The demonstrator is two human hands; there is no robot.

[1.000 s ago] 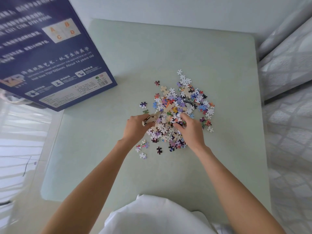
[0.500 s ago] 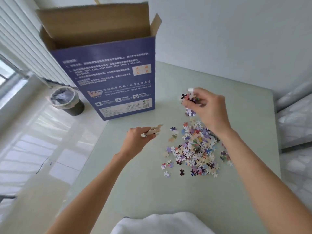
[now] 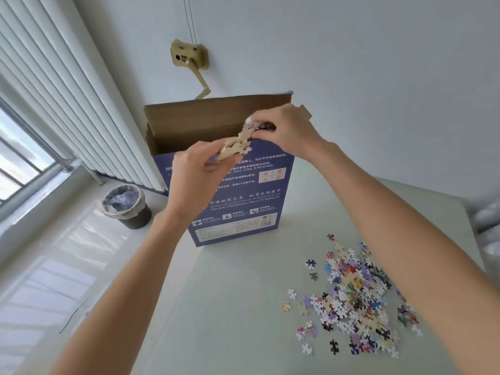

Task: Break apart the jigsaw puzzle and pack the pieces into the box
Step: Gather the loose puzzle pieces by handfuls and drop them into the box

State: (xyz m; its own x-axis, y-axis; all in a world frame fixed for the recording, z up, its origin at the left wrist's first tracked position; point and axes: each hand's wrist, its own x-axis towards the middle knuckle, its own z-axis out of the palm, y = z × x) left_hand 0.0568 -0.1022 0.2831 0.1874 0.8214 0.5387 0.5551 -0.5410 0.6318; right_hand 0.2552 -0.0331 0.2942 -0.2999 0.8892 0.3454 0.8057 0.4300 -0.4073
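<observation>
My left hand (image 3: 198,175) pinches a joined clump of puzzle pieces (image 3: 236,144), pale backs up, and holds it at the front edge of the open box (image 3: 235,185), just over the rim. My right hand (image 3: 286,129) is at the same opening, its fingers curled round a small bunch of darker pieces (image 3: 263,127); they are mostly hidden under my fingers, so I can only say there seem to be several. The two handfuls sit just beside each other, perhaps touching. The box stands upright at the far left corner of the pale green table (image 3: 243,307), its blue printed face toward me and its brown top flaps raised. The remaining loose pieces (image 3: 351,296) lie in a scattered heap on the table to my right, well apart from the box, with a few strays at the heap's near edge. Beyond the table's left side a bin (image 3: 127,207) with a plastic liner stands on the floor near the white radiator (image 3: 81,109).
</observation>
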